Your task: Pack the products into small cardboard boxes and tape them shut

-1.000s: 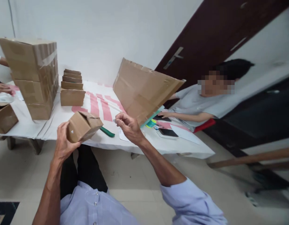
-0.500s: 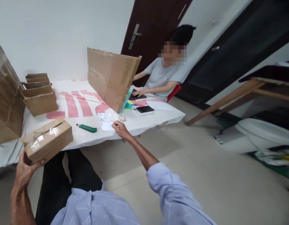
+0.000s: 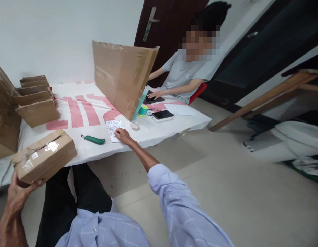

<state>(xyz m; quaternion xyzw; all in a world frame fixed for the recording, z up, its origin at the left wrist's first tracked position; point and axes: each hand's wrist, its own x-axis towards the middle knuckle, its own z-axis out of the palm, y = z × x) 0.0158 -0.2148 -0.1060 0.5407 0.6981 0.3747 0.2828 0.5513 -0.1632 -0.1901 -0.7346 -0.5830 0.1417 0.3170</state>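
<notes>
My left hand (image 3: 18,193) holds a small taped cardboard box (image 3: 44,155) from below, near the table's front edge at the lower left. My right hand (image 3: 123,136) reaches out to a white sheet printed with small black codes (image 3: 113,127) on the table; its fingers are curled and rest on the sheet's lower edge. A green utility knife (image 3: 93,139) lies just left of that sheet.
A person in a grey shirt sits at the far right end of the table (image 3: 174,125) behind an upright cardboard panel (image 3: 120,77). A phone (image 3: 162,114) and a tape roll (image 3: 143,110) lie near them. Folded boxes (image 3: 36,103) stand at the left; a big carton (image 3: 1,116) stands at the edge.
My left hand turned the box taped side up and lowered it to the left. My right hand went from beside the box out to the printed sheet. The view swung right.
</notes>
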